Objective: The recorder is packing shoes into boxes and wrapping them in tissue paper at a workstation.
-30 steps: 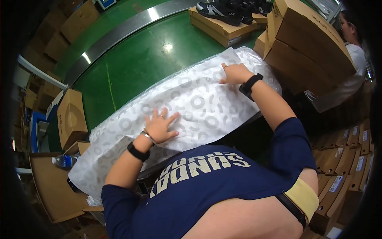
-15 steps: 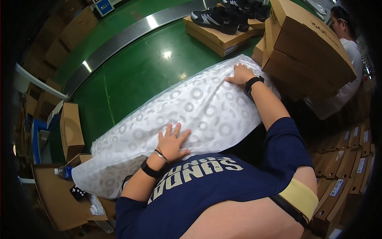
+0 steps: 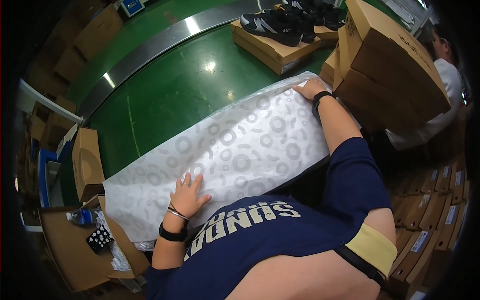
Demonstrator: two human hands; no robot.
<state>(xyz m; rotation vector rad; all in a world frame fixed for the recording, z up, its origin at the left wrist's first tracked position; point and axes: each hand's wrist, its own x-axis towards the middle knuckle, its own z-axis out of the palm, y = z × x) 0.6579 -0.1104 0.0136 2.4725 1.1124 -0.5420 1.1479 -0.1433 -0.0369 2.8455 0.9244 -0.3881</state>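
A stack of white wrapping paper [image 3: 225,150] printed with grey rings and short curved strokes lies slantwise in front of me, its near edge against my body. My left hand [image 3: 187,199] rests on its near left part, palm down with fingers spread. At the far right end, my right hand [image 3: 312,89] lies on the paper's edge, thumb apart from the fingers; its fingertips are partly hidden. Clear plastic film [image 3: 145,246] peeks out below the sheets at the lower left.
Black and grey sneakers [image 3: 272,26] stand on a shoe box [image 3: 272,47] at the back. Stacked shoe boxes [image 3: 390,65] rise on the right, a person [image 3: 447,75] beyond them. An open carton [image 3: 62,250] at left holds a bottle [image 3: 80,216] and a dotted black pouch [image 3: 99,238]. The table [image 3: 165,95] is green.
My left hand has slid left and nearer me. The right hand has shifted slightly right to the paper's end. The top sheet now lies smoother, and its left end has moved off the bottle and pouch.
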